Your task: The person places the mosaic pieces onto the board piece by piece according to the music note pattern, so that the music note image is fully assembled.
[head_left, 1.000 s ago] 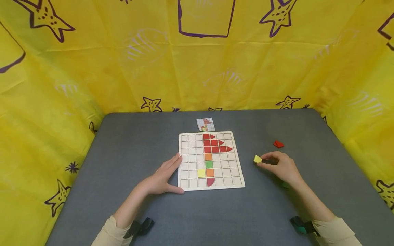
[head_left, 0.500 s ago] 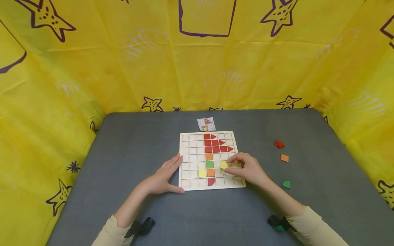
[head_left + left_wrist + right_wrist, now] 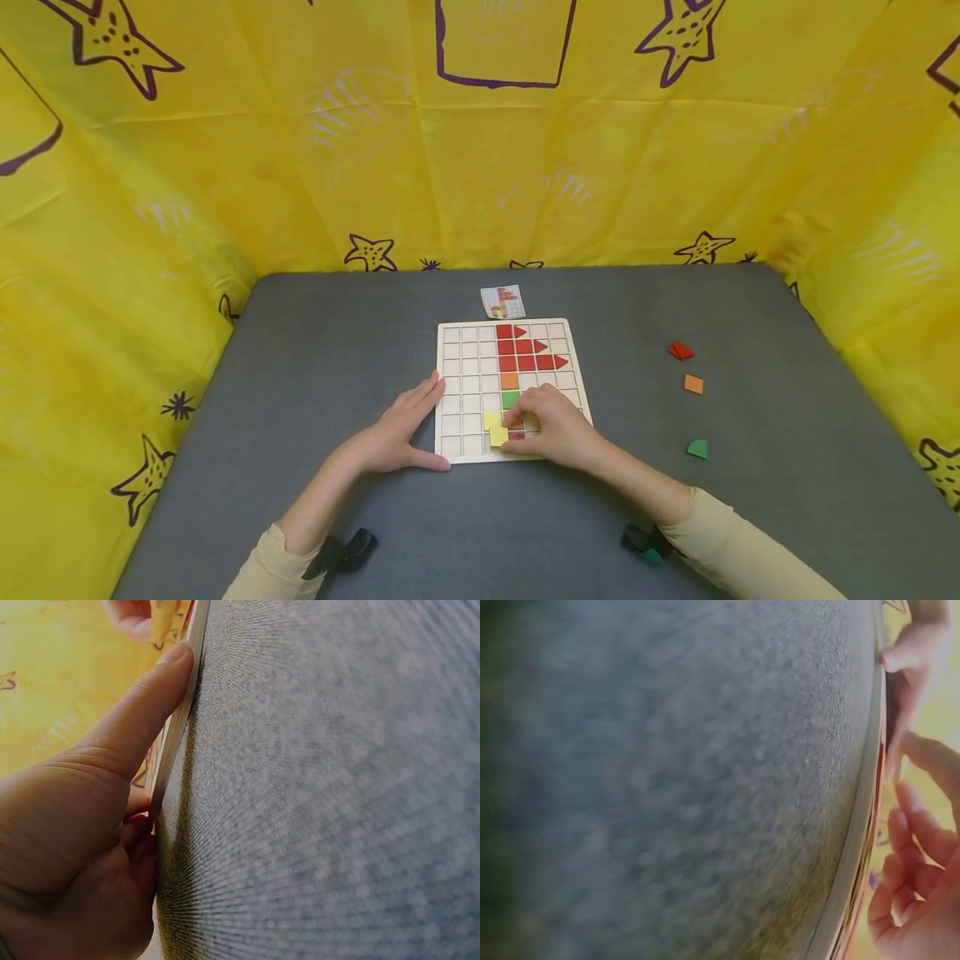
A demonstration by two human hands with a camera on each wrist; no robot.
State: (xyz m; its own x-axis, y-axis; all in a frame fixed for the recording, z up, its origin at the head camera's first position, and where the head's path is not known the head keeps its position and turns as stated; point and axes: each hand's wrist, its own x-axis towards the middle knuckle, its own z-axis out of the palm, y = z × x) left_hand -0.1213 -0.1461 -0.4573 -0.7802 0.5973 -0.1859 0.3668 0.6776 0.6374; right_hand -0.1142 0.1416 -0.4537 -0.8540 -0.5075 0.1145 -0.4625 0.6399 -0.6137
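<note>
A pale wooden grid board (image 3: 461, 375) lies on the table. My left hand (image 3: 397, 425) rests along its left edge, fingers extended and thumb at the near corner; in the left wrist view the thumb (image 3: 154, 697) touches the board's rim. Above the lower rows, my right hand (image 3: 558, 429) pinches a yellow square tile (image 3: 498, 437) between thumb and finger. That tile overlaps a yellow tile (image 3: 491, 419) lying in the grid. Red squares and triangles (image 3: 525, 362), an orange square (image 3: 510, 381) and a green square (image 3: 511, 400) sit in cells. My right fingers partly cover another orange tile and a dark red piece.
Behind the board lies a small printed pattern card (image 3: 502, 302). To its right on the grey table (image 3: 337, 333) are loose red pieces (image 3: 681, 351), an orange square tile (image 3: 693, 384) and a green quarter-round piece (image 3: 697, 449). Yellow patterned cloth (image 3: 465, 167) surrounds the table.
My right hand has carried the yellow tile leftward from beside the board to above its lower rows, uncovering the loose orange and green pieces. The left hand stays put.
</note>
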